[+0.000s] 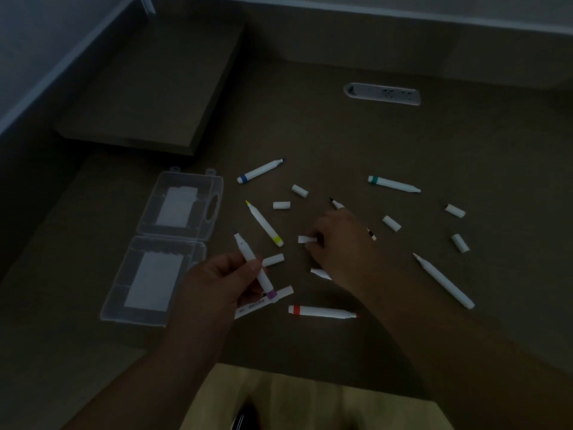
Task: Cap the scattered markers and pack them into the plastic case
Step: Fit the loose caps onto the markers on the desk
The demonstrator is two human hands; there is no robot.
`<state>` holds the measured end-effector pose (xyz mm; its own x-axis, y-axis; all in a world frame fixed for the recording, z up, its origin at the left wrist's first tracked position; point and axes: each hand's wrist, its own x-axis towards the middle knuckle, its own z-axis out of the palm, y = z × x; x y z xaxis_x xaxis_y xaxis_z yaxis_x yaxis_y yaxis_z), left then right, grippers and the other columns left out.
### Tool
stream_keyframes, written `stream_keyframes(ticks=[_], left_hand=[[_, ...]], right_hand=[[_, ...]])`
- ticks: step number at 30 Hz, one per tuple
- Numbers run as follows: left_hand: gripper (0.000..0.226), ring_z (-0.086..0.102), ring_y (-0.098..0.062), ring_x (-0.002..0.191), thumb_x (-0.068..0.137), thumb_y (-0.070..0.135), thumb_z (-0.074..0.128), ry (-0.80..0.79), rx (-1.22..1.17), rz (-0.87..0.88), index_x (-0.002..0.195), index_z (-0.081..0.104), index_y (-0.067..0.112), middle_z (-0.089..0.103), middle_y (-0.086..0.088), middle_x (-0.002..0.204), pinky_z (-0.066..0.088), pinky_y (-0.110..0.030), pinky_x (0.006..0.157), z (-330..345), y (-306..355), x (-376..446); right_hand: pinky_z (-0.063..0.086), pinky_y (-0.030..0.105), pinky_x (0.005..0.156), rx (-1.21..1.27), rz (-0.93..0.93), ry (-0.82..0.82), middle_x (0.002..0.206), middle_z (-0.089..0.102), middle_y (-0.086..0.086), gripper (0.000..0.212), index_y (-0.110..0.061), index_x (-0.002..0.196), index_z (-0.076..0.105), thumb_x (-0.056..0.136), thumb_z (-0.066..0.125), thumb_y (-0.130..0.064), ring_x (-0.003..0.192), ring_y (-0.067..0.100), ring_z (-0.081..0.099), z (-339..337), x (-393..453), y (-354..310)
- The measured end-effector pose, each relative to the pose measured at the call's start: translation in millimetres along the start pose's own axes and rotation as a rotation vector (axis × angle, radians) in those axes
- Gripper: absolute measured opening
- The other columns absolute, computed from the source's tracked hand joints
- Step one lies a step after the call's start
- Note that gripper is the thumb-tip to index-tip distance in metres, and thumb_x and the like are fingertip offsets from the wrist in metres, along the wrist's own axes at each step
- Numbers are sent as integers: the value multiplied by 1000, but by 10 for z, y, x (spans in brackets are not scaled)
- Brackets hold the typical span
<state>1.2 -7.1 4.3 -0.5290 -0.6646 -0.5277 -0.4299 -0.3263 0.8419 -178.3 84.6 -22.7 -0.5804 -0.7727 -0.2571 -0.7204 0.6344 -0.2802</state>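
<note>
Several uncapped white markers lie scattered on the brown desk. My left hand (214, 283) holds the purple-banded marker (252, 265) tip up, above the desk. My right hand (341, 243) pinches a white cap (307, 239) at desk level. A black-tipped marker (336, 203) lies partly hidden under that hand. The blue marker (260, 171), yellow marker (265, 224), green marker (393, 184), red marker (322, 312) and a plain white marker (443, 280) lie around. Loose caps (299, 191) are spread among them. The clear plastic case (167, 243) lies open at the left.
A raised wooden shelf block (148, 88) stands at the back left. A power socket strip (382, 94) is set into the desk at the back. The desk's front edge (310, 372) runs below my arms. The scene is dim.
</note>
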Motion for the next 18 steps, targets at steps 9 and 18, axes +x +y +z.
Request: stream_keyframes(ticks=[9, 18], left_hand=[[11, 72, -15, 75, 91, 18, 59, -14, 0, -22, 89, 70, 17, 75, -5, 82, 53, -23, 63, 69, -29, 12], [10, 71, -10, 70, 91, 19, 59, -2, 16, -30, 90, 70, 18, 75, 1, 80, 52, -17, 56, 112, -23, 16]], right_hand=[[42, 26, 94, 236, 75, -4, 115, 61, -5, 29, -26, 122, 61, 93, 60, -28, 105, 7, 53, -128, -145, -53], [45, 26, 95, 436, 114, 104, 100, 51, -14, 19, -27, 108, 64, 89, 66, -22, 98, 3, 51, -204, -284, -38]])
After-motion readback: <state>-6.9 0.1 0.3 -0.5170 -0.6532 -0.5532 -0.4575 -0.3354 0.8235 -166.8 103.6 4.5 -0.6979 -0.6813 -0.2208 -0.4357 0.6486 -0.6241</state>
